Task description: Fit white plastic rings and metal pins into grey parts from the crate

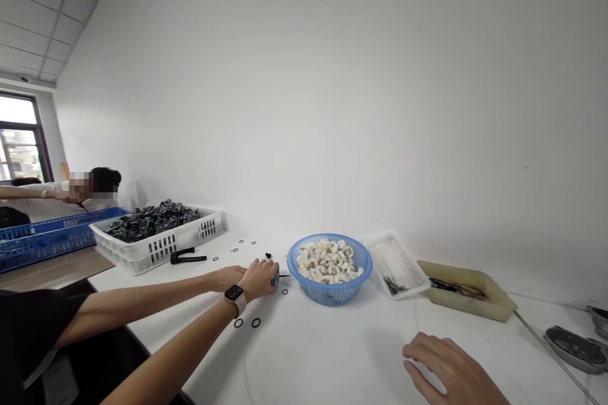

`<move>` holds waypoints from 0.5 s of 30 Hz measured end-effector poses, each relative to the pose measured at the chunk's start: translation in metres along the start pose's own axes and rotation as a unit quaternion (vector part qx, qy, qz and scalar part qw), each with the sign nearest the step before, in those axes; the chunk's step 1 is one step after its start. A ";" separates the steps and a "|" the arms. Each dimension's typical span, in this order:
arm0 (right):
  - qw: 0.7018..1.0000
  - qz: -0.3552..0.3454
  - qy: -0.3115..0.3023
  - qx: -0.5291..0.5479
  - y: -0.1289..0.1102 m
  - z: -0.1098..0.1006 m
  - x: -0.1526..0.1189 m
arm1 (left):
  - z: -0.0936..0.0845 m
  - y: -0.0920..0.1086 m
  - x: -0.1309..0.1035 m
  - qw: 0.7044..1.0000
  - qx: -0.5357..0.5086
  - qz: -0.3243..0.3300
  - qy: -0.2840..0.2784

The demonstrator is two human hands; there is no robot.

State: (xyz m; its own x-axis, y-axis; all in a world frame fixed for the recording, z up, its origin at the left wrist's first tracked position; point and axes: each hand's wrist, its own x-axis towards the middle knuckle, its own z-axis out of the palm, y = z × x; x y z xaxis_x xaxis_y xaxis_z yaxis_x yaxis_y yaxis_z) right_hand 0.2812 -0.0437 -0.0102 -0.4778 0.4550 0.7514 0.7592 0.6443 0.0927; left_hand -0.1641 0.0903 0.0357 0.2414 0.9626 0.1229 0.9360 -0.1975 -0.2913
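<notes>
Straight past that person's right hand [449, 367] there's a box [470, 309]; past it leftward, a tray [382, 258], a basket [330, 295] of pieces [327, 261], then a crate [135, 264]; rightward, a rod [553, 352]

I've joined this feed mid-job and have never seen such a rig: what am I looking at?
No machine here: one picture, from a camera worn on a person's head. That person's bare right hand, lower right, is open, with nothing visible in it. At left, a hand wearing a dark-faced, pale-strapped wristwatch is beside a black-sleeved co-worker's hand; I cannot tell whose the watch hand is. A small grey-blue part is apparently held there. On the white table lie black rings, a round blue plastic basket of white curved pieces, a shallow white tray with metal pieces, a yellowish open box, and a white plastic crate of dark parts.
</notes>
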 end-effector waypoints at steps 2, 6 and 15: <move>1.000 0.010 -0.016 0.021 -0.002 0.000 0.001 | -0.001 -0.002 -0.001 1.000 -0.008 0.005 0.002; 0.996 0.030 -0.062 0.053 -0.003 -0.002 0.003 | -0.008 -0.004 -0.003 0.999 -0.031 0.017 0.006; 0.994 0.063 -0.050 0.075 0.000 0.001 0.002 | -0.032 -0.001 -0.050 0.979 -0.159 -0.064 0.112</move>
State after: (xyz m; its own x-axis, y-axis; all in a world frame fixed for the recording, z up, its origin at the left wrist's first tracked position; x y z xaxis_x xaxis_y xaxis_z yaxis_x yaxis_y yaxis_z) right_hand 0.2798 -0.0423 -0.0087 -0.4309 0.5915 0.6815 0.7444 0.6599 -0.1021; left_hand -0.1690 0.0365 0.0601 0.1331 0.9253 0.3552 0.9861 -0.1596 0.0463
